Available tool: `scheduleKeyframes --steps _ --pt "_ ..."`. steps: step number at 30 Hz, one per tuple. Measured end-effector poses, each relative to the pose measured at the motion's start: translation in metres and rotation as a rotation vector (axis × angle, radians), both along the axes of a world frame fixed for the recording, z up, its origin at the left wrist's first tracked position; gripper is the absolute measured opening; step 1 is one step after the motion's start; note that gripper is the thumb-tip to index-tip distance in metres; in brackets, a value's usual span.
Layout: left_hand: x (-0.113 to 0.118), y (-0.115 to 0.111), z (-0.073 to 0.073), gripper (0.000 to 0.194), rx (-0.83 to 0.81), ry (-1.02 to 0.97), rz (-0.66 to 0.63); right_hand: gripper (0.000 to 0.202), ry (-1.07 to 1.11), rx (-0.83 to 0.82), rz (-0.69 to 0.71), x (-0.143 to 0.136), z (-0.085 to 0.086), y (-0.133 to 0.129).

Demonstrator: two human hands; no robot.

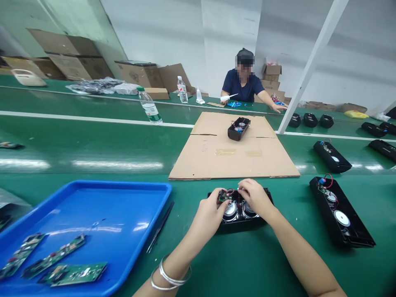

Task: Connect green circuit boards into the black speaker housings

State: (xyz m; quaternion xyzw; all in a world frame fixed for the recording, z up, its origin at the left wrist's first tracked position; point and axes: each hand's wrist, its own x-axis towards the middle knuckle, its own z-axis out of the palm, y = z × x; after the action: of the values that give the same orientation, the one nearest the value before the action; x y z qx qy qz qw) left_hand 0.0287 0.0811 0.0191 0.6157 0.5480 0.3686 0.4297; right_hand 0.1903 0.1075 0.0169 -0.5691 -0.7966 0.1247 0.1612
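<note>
A black speaker housing [244, 226] lies on the green table in front of me, its open side up, with two round speaker drivers [231, 211] inside. My left hand [213, 208] is closed on a small green circuit board [222, 195] above the left driver. Red wire [230, 191] loops beside the board. Over the right part of the housing, my right hand [254, 197] pinches a small white connector [239, 189]; the fingers partly hide it. Part of the right driver is covered by that hand.
Left of me stands a blue tray [123, 185] with several circuit boards [78, 274]. Tweezers [161, 227] lie beside it. Another open housing [342, 212] sits at right. Beyond is a cardboard sheet [235, 161] bearing a housing [239, 128]. A co-worker [244, 82] sits across, holding a white bottle.
</note>
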Motion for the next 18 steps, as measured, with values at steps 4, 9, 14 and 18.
scheduleKeyframes --steps 4,9,14,18 --pt "-0.002 0.003 -0.002 0.018 -0.035 -0.095 0.002 0.012 0.145 -0.086 0.131 -0.009 0.006 -0.010" --pt "-0.004 0.004 -0.003 0.016 -0.087 -0.148 -0.002 0.011 0.076 -0.011 0.136 -0.015 -0.001 -0.015" --pt "-0.005 0.005 -0.005 0.013 -0.035 -0.016 -0.021 0.013 -0.068 0.074 0.144 -0.014 -0.006 -0.014" --pt "-0.004 0.003 -0.002 0.012 0.001 0.082 -0.029 0.017 -0.197 0.131 0.207 -0.016 -0.004 -0.015"
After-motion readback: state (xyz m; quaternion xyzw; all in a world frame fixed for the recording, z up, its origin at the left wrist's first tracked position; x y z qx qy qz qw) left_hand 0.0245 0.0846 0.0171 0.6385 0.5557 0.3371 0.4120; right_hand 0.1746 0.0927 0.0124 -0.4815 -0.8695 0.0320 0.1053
